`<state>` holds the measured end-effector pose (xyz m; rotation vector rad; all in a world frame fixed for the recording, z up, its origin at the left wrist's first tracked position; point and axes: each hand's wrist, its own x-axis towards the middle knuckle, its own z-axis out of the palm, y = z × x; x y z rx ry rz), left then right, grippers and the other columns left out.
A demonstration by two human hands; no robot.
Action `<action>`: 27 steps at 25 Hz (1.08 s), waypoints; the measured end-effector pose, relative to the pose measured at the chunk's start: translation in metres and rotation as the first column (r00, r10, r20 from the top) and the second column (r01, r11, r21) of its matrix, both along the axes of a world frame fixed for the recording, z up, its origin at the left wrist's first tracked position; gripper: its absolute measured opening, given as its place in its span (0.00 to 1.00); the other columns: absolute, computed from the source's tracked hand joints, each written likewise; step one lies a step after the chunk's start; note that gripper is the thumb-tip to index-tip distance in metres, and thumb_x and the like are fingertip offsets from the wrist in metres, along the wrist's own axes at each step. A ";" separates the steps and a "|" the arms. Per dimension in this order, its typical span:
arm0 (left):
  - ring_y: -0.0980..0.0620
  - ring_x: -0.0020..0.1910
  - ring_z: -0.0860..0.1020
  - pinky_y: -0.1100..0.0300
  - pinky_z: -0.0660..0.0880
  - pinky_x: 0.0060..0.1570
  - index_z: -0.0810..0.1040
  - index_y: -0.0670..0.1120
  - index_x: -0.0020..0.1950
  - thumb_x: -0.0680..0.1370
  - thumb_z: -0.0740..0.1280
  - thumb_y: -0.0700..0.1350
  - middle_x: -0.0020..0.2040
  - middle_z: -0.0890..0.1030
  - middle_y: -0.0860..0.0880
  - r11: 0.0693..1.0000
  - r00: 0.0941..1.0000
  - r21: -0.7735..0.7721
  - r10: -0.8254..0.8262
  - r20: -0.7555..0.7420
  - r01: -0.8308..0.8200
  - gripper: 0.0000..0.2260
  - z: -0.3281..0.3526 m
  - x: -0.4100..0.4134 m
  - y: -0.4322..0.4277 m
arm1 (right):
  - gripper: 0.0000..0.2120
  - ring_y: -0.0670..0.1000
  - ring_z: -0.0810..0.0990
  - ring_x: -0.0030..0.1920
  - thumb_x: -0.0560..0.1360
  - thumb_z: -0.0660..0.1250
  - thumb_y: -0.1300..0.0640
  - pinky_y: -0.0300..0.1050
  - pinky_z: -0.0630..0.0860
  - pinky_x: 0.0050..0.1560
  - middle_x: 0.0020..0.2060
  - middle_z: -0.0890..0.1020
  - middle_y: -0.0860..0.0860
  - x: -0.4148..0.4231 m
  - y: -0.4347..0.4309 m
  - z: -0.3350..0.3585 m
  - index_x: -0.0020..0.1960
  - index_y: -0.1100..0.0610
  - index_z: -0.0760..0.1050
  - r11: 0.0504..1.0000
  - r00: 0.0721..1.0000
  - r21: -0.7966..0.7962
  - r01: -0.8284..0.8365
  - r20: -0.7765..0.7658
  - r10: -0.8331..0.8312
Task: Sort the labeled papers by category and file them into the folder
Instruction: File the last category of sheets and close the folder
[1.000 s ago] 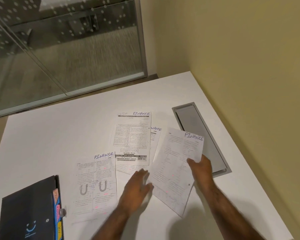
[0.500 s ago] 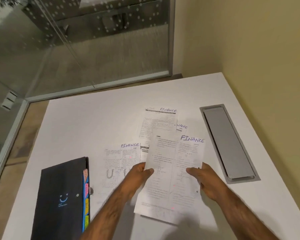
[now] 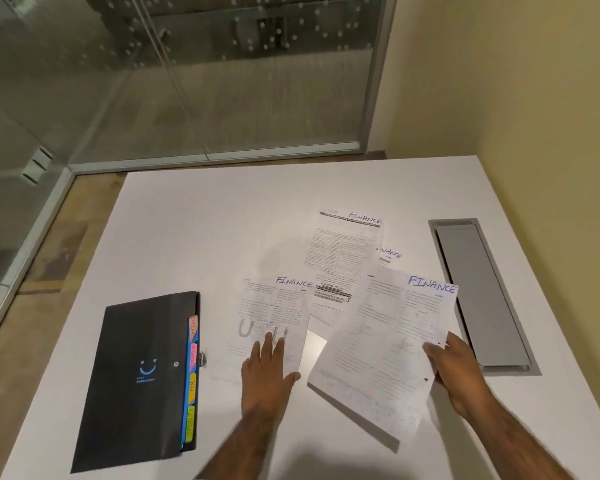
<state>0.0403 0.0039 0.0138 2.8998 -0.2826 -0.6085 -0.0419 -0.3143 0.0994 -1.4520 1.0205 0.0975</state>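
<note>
Warm dim overhead light, soft shadows under sheets (slight motion blur), wide-angle bowing.

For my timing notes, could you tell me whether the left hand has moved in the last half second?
Yes. The left hand let go of the held sheet and moved left, onto the U-diagram sheet lying on the table.

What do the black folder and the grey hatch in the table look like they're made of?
Folder: likely matte plastic or coated card; dull black face, crisp edges, a snap stud. Hatch: probably satin metal, from its even grey sheen and thin frame; painted plastic is possible.
</note>
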 end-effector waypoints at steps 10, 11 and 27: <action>0.49 0.51 0.82 0.60 0.78 0.47 0.77 0.51 0.53 0.78 0.64 0.43 0.57 0.83 0.53 0.865 0.922 -0.400 0.373 0.106 -0.304 0.05 0.078 0.010 -0.028 | 0.12 0.63 0.85 0.45 0.79 0.62 0.63 0.59 0.80 0.45 0.48 0.88 0.57 0.006 0.011 -0.001 0.50 0.53 0.84 0.999 1.000 0.047 -0.008 -0.024 0.009; 0.49 0.53 0.82 0.58 0.80 0.49 0.77 0.52 0.55 0.78 0.65 0.44 0.59 0.82 0.54 0.870 0.933 -0.420 0.338 0.123 -0.259 0.07 0.091 0.006 -0.034 | 0.12 0.63 0.86 0.46 0.79 0.62 0.63 0.59 0.82 0.48 0.48 0.88 0.57 0.007 0.015 -0.001 0.51 0.54 0.84 0.998 1.000 0.062 -0.004 -0.022 0.006; 0.44 0.58 0.84 0.52 0.80 0.58 0.79 0.41 0.66 0.81 0.68 0.43 0.64 0.82 0.41 0.312 0.647 -0.594 0.095 -0.757 -0.741 0.14 0.150 0.053 -0.027 | 0.21 0.60 0.83 0.61 0.85 0.57 0.46 0.62 0.78 0.64 0.60 0.85 0.58 0.035 0.041 0.045 0.65 0.56 0.81 0.848 0.975 0.499 -0.177 0.206 0.082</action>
